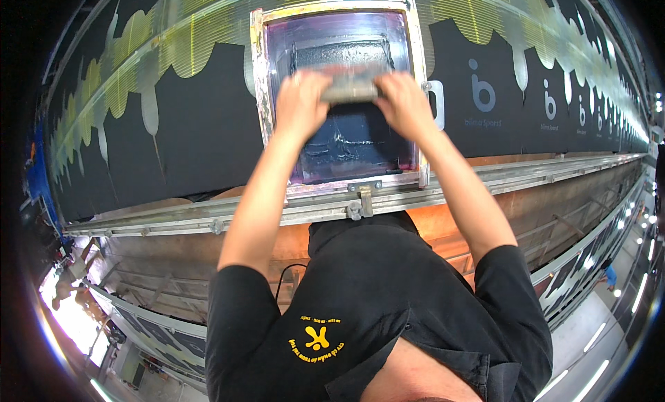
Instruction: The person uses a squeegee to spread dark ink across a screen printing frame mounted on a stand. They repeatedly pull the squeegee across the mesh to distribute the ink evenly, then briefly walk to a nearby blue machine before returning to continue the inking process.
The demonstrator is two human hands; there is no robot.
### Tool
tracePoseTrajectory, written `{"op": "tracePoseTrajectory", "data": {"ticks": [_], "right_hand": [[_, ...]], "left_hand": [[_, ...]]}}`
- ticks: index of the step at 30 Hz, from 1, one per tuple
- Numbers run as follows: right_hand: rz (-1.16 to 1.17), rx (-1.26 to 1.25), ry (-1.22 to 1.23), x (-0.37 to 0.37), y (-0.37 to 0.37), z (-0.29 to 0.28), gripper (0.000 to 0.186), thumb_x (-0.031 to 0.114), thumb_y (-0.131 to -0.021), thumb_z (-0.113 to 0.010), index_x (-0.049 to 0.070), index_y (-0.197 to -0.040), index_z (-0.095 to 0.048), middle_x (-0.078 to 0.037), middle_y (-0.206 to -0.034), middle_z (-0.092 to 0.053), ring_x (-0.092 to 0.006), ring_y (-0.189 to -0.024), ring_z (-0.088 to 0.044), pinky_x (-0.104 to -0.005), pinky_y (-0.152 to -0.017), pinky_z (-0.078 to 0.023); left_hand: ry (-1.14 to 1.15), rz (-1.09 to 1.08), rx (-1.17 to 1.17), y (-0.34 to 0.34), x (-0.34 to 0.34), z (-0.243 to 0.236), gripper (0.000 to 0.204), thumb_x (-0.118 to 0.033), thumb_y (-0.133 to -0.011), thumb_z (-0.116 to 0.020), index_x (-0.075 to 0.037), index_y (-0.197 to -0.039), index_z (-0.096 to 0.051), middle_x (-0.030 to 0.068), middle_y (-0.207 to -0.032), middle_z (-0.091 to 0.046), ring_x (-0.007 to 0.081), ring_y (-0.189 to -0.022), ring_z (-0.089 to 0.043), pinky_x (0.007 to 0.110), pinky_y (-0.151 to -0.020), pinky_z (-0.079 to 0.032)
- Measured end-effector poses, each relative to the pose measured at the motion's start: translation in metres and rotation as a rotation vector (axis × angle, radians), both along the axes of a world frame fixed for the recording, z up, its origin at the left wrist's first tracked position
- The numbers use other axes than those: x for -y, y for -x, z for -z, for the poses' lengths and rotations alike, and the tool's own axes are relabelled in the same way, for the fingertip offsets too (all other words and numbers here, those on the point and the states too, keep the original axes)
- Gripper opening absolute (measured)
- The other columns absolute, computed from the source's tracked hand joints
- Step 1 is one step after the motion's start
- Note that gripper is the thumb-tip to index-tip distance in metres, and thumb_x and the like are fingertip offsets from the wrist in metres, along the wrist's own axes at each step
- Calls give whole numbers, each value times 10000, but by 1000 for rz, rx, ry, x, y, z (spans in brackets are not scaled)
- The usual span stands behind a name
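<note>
Both my hands grip a squeegee (352,90), smeared by motion, across the middle of a screen-printing frame (260,83). My left hand (303,100) is closed round its left end, my right hand (405,105) round its right end. The frame has worn, paint-stained whitish sides with a purple tint inside. Wet, dark ink (343,142) coats the mesh on the near side of the squeegee, and a glossy patch lies on the far side. Beneath the frame is black fabric, hidden there by the screen. The squeegee's blade edge is hidden.
Black fabric pieces (201,118) lie along the long table, some with a pale printed logo (483,90) on the right. Translucent yellow-striped sheeting (194,35) borders them. A metal rail (277,211) with a clamp (366,201) runs along the near edge, close to my body.
</note>
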State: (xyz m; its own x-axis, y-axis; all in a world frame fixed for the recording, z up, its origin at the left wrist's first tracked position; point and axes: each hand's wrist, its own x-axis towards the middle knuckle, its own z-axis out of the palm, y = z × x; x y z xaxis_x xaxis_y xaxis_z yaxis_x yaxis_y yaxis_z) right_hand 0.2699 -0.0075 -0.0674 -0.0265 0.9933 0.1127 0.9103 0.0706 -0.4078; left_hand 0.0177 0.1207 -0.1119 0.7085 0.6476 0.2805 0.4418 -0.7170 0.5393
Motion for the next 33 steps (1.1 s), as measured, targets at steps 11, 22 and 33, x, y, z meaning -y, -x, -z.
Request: {"op": "tracePoseTrajectory", "data": {"ticks": [11, 22, 33], "right_hand": [[-54, -69, 67, 78, 31, -52, 446, 171, -819, -913, 45, -1190, -699, -128, -1079, -700, -362, -1043, -685, -483, -923, -546], [14, 138, 28, -151, -48, -16, 325, 306, -869, -885, 37, -954, -723, -168, -908, -743, -407, -929, -733, -546, -842, -566], [57, 95, -1, 43, 30, -6, 426, 112, -674, -899, 96, -1040, -682, -92, -985, -653, -333, -947, -624, -472, -853, -484]], "left_hand": [[137, 156, -205, 42, 70, -68, 415, -196, -770, -866, -120, -1172, -798, 42, -1073, -785, 271, -1000, -712, 424, -914, -541], [120, 60, -428, -69, -142, -54, 377, -489, -897, -839, -160, -1078, -803, 123, -978, -811, 384, -972, -776, 528, -827, -594], [7, -46, -336, 7, 58, -34, 341, -244, -728, -937, -217, -1049, -827, -20, -996, -776, 237, -933, -743, 414, -807, -564]]}}
